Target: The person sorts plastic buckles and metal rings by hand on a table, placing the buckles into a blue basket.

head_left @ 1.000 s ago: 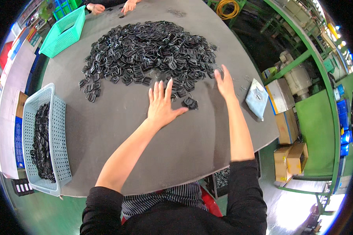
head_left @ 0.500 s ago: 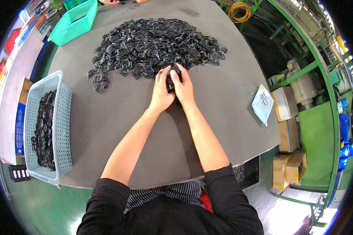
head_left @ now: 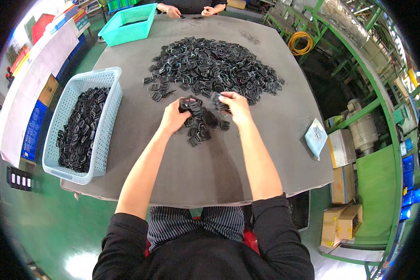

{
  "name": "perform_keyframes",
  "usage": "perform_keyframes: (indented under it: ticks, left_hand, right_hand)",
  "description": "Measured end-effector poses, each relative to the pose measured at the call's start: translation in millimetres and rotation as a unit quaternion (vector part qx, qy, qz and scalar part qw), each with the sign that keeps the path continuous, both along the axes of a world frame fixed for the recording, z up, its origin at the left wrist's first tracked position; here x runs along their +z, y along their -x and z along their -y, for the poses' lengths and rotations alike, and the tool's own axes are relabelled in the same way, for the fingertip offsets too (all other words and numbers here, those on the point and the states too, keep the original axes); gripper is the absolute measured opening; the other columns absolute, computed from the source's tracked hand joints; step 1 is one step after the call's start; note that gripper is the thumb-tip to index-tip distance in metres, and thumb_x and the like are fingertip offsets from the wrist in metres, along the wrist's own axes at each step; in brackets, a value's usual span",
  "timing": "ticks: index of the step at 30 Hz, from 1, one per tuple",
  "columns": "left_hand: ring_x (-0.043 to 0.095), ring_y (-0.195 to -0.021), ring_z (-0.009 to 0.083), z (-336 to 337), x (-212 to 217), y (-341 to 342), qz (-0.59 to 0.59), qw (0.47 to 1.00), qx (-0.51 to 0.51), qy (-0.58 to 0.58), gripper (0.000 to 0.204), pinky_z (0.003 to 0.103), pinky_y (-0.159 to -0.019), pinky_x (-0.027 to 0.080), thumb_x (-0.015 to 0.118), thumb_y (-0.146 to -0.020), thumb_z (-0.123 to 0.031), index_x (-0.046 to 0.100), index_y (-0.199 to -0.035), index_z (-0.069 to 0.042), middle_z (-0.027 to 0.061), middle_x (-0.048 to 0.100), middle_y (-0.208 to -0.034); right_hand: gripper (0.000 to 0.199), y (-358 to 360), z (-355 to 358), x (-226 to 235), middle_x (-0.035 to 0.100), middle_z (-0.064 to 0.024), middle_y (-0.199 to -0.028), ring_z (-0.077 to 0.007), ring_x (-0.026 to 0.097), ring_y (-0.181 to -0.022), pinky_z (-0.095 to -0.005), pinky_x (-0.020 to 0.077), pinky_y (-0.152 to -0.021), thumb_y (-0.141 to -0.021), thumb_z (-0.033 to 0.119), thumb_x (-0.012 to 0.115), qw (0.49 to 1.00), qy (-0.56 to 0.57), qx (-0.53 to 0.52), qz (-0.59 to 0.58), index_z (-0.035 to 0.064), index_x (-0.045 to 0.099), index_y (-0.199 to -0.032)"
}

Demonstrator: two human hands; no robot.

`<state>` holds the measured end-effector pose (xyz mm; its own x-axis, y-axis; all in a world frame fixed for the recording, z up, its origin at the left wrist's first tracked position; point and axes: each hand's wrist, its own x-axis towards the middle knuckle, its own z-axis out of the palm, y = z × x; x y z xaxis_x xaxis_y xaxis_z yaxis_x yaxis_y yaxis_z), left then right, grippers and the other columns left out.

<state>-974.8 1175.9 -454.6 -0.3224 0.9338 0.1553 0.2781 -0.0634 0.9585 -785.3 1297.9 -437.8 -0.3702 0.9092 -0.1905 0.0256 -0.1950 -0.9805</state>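
My left hand (head_left: 173, 116) is closed on several small black plastic buckles, its fingers curled round their edge. To its right, my right hand (head_left: 236, 106) pinches more black buckles (head_left: 217, 101), slightly blurred. Between and below both hands lies a small loose cluster of buckles (head_left: 199, 134) on the grey table (head_left: 182, 179). Just beyond them spreads a large heap of the same black buckles (head_left: 210, 63), with pale bits showing among them.
A light blue basket (head_left: 112, 126) with black buckles stands at the table's left. A green basket (head_left: 126, 35) sits at the far left, near another person's hands (head_left: 172, 11). A pale blue pouch (head_left: 316, 139) lies near the right edge, where wiry bits are scattered.
My hands, earlier together at the heap's near edge, have come apart and nearer. A small cluster of buckles now lies between them. The view has shifted, showing more of the far side.
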Motion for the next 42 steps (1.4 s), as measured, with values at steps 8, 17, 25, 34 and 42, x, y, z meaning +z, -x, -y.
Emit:
perform_keyframes:
  ticks: [8,17,25,34,42]
  left_hand:
    - [0.054,-0.111,0.0287,11.5,9.1,-1.8,-0.294,0.949,-0.056,-0.096,0.040,0.037,-0.093,0.042,0.061,-0.067,-0.005,0.061,-0.107,-0.007,0.0134,0.061,-0.110]
    - [0.061,-0.066,0.0255,28.2,0.1,-5.6,-0.198,0.968,0.082,-0.132,0.016,0.033,-0.063,0.047,0.064,-0.082,-0.014,0.057,-0.092,-0.004,0.0128,0.063,-0.078]
    - [0.066,-0.076,0.0217,16.3,21.7,17.8,-0.183,0.983,-0.021,-0.015,0.017,0.034,-0.068,0.049,0.051,-0.090,-0.016,0.056,-0.101,-0.003,0.0134,0.067,-0.078]
    - [0.062,-0.097,0.0212,11.4,22.7,51.5,0.158,0.967,-0.140,0.145,0.027,0.031,-0.082,0.049,0.043,-0.094,-0.009,0.047,-0.120,-0.001,0.0134,0.058,-0.116]
    - [0.062,-0.092,0.0308,-47.3,3.0,25.7,-0.340,0.927,0.114,0.112,0.026,0.040,-0.076,0.051,0.066,-0.079,-0.028,0.064,-0.093,-0.007,0.0145,0.063,-0.099]
  right_hand:
    - [0.034,-48.6,4.0,-8.3,0.065,-0.0089,-0.097,-0.0168,0.062,-0.089,-0.0285,0.0489,-0.079,-0.073,0.014,0.074,0.964,-0.231,0.075,0.109,0.0040,0.063,-0.104]
    - [0.027,-31.4,37.5,-16.0,0.060,-0.0067,-0.103,-0.0245,0.055,-0.101,-0.0361,0.0469,-0.085,-0.067,0.015,0.074,0.817,-0.432,0.095,0.369,0.0142,0.066,-0.093]
    - [0.018,-35.8,18.2,31.6,0.067,-0.0039,-0.085,-0.0110,0.065,-0.067,-0.0240,0.0508,-0.054,-0.080,0.010,0.065,0.969,-0.165,0.128,0.134,0.0082,0.067,-0.098]
    - [0.018,-41.5,-0.6,12.7,0.066,-0.0065,-0.084,-0.0135,0.065,-0.070,-0.0253,0.0509,-0.052,-0.083,0.010,0.061,0.947,-0.181,0.130,0.231,0.0065,0.064,-0.100]
    - [0.034,36.0,-17.4,-3.6,0.063,-0.0054,-0.074,-0.0149,0.061,-0.070,-0.0276,0.0485,-0.063,-0.075,0.034,0.071,0.970,-0.038,0.126,0.204,0.0055,0.065,-0.092]
